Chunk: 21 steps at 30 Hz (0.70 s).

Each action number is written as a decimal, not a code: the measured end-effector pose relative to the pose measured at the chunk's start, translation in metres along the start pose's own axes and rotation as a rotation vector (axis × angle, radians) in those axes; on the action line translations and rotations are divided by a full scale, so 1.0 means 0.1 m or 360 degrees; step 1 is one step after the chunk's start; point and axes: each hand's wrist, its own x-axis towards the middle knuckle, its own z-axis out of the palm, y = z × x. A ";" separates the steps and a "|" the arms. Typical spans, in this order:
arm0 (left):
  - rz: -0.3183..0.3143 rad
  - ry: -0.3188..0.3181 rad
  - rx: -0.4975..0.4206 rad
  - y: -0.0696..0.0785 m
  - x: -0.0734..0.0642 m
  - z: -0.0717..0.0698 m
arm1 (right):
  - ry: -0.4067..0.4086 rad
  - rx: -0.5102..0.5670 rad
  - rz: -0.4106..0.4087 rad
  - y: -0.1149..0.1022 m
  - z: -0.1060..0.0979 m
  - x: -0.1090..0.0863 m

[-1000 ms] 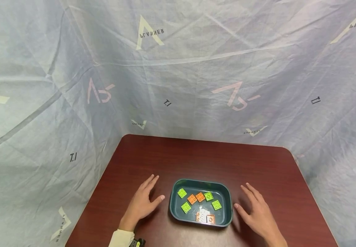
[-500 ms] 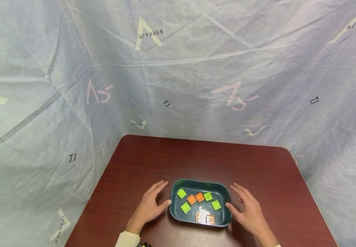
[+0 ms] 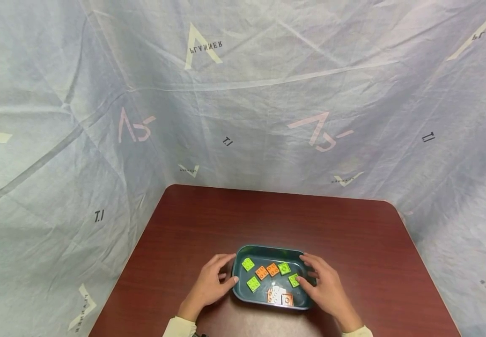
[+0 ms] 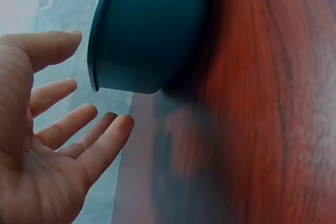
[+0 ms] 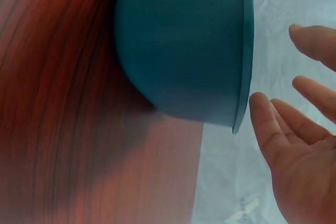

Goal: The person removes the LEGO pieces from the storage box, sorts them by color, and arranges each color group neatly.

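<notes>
Plainly, neither hand holds anything: my left hand [image 3: 209,283] and right hand [image 3: 327,288] are wide, fingers spread about the ends of the tray [image 3: 268,251]. Whether any fingertip [image 5: 257,100] touches the rim [image 5: 248,35], I cannot tell. The tray sits between them on the table [image 3: 289,220], loose bricks [image 3: 253,283] inside. Gripping one end higher than the other could tip it, I judge, and slide the bricks together; my right thumb [image 3: 305,284], over a green brick [image 3: 293,279], might nudge that. The tray's mouth faces up; its long axis runs left to right, right end slightly nearer me.
</notes>
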 end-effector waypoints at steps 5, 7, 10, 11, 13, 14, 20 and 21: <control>-0.0014 -0.0023 -0.0046 0.01 0.02 0.04 | -0.0036 0.0019 0.0070 -0.05 0.08 0.05; -0.0021 -0.0029 -0.0070 0.01 0.02 0.06 | -0.0066 0.0026 0.0097 -0.07 0.12 0.08; -0.0027 -0.0024 -0.0123 -0.01 0.03 0.08 | -0.0109 0.0053 0.0141 -0.09 0.18 0.12; -0.0024 -0.0019 -0.0138 -0.01 0.04 0.08 | -0.0120 0.0069 0.0156 -0.09 0.20 0.13; -0.0008 -0.0002 -0.0168 -0.02 0.04 0.09 | -0.0134 0.0105 0.0183 -0.11 0.25 0.15; 0.0009 0.0008 -0.0174 -0.02 0.05 0.09 | -0.0143 0.0127 0.0194 -0.11 0.27 0.16; 0.0048 0.0050 -0.0198 -0.04 0.07 0.10 | -0.0244 0.0156 0.0229 -0.14 0.41 0.23; 0.0042 0.0057 -0.0193 -0.03 0.07 0.11 | -0.0267 0.0153 0.0240 -0.14 0.43 0.24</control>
